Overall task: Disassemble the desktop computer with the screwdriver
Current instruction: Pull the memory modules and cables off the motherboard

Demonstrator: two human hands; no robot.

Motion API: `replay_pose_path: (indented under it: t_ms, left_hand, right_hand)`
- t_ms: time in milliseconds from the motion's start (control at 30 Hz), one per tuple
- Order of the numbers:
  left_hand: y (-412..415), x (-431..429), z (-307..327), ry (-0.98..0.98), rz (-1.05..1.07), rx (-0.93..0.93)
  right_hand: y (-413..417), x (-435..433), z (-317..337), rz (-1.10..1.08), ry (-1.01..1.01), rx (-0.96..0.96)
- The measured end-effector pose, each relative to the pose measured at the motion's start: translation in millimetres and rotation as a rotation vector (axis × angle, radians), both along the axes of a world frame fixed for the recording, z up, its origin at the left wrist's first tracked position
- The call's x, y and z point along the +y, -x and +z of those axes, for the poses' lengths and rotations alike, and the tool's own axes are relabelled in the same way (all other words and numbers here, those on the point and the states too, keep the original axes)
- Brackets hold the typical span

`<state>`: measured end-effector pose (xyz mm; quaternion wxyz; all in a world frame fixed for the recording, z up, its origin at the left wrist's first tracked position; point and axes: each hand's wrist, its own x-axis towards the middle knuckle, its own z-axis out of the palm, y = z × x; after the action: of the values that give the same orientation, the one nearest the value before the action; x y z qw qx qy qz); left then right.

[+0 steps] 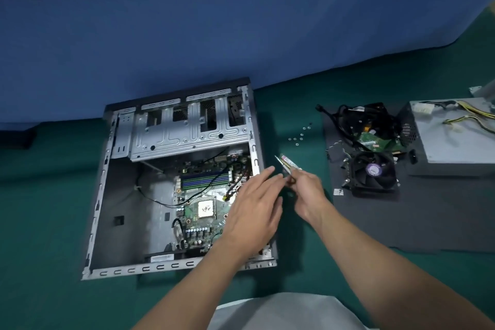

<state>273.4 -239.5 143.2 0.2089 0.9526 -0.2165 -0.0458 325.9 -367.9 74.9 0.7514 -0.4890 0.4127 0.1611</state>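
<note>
The desktop computer case lay open on its side at centre left of the frame, grey steel, its drive cage across the top. Below it sat the green motherboard with a bare silver CPU. Just right of the case, two memory modules stood tilted, pinched in the right hand.
</note>
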Motion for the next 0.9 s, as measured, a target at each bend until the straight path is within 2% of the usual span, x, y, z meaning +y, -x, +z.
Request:
replay_pose_path:
  t_ms: [233, 333, 433, 533, 667, 800, 900]
  left_hand:
    - [4.8, 21.0, -2.9, -0.049, -0.007, 0.022]
    - [15.6, 56.8, -9.6, -0.072, 0.083, 0.117]
    - [26.0, 104.3, -14.0, -0.189, 0.209, 0.194]
    - [31.1, 144.6, -9.7, -0.298, 0.282, 0.183]
    - [35.8, 163.8, -6.5, -0.275, 0.382, 0.296]
    - [30.8, 159.7, -8.0, -0.24, 0.328, 0.443]
    - [20.4, 157.2, -10.1, -0.172, 0.238, 0.617]
  right_hand:
    - [-12.8, -5.1, 39.4, 0.004, 0.077, -0.117]
    - [-21.8, -9.4, 68.8, 0.089, 0.179, -0.238]
    - [-32.2, -5.5, 97.8, 0.203, 0.275, -0.391]
    - [-38.5, 12.2, 115.4, 0.44, 0.444, -0.506]
    - [-40.8, 45.8, 119.2, 0.815, 0.762, -0.556]
    - [-39.6, 74.2, 109.0, 1.158, 1.083, -0.577]
    - [-35.9, 81.2, 97.6, 1.261, 1.203, -0.575]
